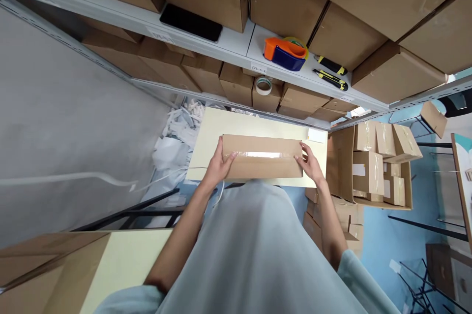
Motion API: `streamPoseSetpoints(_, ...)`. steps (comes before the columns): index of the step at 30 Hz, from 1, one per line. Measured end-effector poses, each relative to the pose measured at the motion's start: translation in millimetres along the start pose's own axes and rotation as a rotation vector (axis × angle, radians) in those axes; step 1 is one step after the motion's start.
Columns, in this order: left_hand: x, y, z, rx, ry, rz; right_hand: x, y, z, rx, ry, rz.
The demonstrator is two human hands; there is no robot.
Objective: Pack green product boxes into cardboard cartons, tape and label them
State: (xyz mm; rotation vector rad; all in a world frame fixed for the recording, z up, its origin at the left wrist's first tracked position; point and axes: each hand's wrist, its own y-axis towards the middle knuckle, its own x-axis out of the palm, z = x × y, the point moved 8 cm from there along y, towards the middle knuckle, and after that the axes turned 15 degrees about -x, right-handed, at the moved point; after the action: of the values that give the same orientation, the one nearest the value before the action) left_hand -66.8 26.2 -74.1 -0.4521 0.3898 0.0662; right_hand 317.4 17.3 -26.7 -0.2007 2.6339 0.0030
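A taped cardboard box (262, 157) lies on a pale yellow table (210, 132) in front of me. My left hand (218, 162) grips its left end, fingers wrapped over the top edge. My right hand (310, 162) holds its right end the same way. A strip of clear tape (258, 154) runs along the box's top seam.
A shelf (236, 43) above holds an orange and blue tape dispenser (284, 53), two yellow-black utility knives (331, 73), a black phone (191, 22), a tape roll (263, 85) and large cartons. An open carton (379, 166) of small boxes stands at the right. White packing scraps (173, 141) lie left.
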Motion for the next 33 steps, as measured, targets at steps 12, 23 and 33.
streamPoseSetpoints(12, 11, 22, 9, 0.181, 0.142, -0.128, 34, -24, 22, 0.047, -0.205, 0.208)
streamPoseSetpoints(23, 12, 35, 0, 0.159, 0.192, -0.169, 24, -23, 14, 0.144, -0.352, -0.017)
streamPoseSetpoints(33, 15, 42, 3, 0.203, 0.182, -0.1, 31, -18, 12, 0.16, -0.427, -0.019)
